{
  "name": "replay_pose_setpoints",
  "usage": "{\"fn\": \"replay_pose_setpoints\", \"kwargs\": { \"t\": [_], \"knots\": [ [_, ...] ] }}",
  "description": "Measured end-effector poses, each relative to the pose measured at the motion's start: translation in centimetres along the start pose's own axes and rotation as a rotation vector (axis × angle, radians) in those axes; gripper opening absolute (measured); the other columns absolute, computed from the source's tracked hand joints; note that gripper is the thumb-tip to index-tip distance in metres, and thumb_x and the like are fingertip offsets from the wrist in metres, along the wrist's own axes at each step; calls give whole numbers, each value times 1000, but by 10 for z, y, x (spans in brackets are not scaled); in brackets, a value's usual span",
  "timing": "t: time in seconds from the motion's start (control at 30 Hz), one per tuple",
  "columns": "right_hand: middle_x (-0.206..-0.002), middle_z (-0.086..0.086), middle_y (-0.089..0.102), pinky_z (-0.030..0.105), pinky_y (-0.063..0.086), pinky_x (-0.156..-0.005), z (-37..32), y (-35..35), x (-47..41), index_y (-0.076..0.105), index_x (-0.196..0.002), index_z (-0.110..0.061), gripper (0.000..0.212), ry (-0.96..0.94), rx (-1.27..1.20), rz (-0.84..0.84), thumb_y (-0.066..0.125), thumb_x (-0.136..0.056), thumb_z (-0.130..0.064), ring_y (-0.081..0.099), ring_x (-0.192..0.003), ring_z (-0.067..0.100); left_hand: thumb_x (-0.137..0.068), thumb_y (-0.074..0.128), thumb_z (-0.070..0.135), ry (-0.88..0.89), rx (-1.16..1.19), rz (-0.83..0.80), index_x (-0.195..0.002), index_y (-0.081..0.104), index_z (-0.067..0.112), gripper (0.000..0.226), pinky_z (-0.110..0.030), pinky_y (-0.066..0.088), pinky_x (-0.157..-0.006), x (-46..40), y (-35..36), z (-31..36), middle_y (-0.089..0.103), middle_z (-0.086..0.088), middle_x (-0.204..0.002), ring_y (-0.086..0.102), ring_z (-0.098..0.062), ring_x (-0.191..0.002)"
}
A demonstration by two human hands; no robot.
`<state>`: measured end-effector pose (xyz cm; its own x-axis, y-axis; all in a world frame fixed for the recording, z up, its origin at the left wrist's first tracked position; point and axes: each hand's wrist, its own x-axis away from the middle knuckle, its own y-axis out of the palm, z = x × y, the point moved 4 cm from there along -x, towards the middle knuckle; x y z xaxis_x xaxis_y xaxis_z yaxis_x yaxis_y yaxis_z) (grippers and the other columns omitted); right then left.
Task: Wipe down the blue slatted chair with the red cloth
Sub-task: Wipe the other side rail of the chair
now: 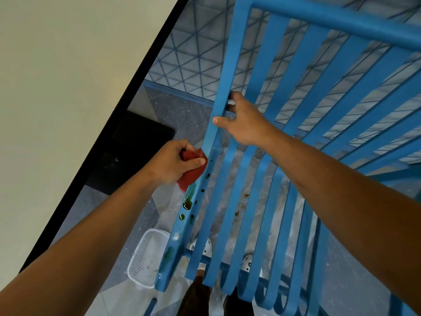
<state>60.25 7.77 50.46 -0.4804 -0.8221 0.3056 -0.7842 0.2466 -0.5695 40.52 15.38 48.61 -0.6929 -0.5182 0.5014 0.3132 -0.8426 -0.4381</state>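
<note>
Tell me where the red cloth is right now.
Head view, left of centre: the red cloth is bunched in the left hand, against the chair's outer left rail.

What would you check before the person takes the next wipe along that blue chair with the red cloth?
1. Cloth held firmly: ok. The left hand grips the bunched red cloth.
2. Cloth on the chair: ok. It presses against the side rail of the blue chair.
3. Chair steadied: ok. The right hand holds the rail higher up.
4. Rail ahead clean: not ok. Green liquid drops sit just below the cloth.
5. Other slats clean: not ok. Brownish specks show on a middle slat.
6. Cloth still clean enough: cannot tell; most of it is hidden in the fist.
</note>
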Motion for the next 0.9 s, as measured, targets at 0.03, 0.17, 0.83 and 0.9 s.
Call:
{"fn": "replay_pose_setpoints", "kwargs": {
  "t": [0.03, 0.17, 0.83, 0.9],
  "knots": [
    [-145, 0, 53, 43, 45, -112, -1, -1, 0, 35, -150, -18, 72, 0, -4, -1, 74, -92, -36, 52, -134, 19, -85, 79, 26, -26, -22, -48, -99, 66, 14, 22, -32, 61, -73, 3, -1, -4, 71, -6, -101, 70, -20, -93],
    [-146, 0, 53, 42, 43, -113, -3, -1, 2, 35, -150, -17, 70, 5, -25, -6, 74, -93, -32, 51, -135, 18, -84, 79, 29, -26, -87, -143, -93, 66, 18, 19, -34, 63, -75, 6, -6, -8, 72, -2, -96, 71, -16, -89],
    [-146, -2, 52, 40, 45, -111, -1, 1, 1, 35, -149, -19, 69, -3, -49, -11, 73, -93, -34, 51, -134, 16, -85, 79, 26, -58, 67, -64, -84, 66, 26, 14, -40, 62, -69, 14, 1, -19, 73, 0, -85, 72, -17, -77],
    [-145, -3, 52, 44, 46, -111, 2, 2, 0, 36, -148, -21, 69, 0, -53, -3, 73, -92, -35, 51, -134, 16, -85, 79, 23, -33, 42, -73, -80, 64, 25, 16, -30, 60, -65, 16, 0, -17, 71, 1, -82, 69, -13, -74]
  ]
}}
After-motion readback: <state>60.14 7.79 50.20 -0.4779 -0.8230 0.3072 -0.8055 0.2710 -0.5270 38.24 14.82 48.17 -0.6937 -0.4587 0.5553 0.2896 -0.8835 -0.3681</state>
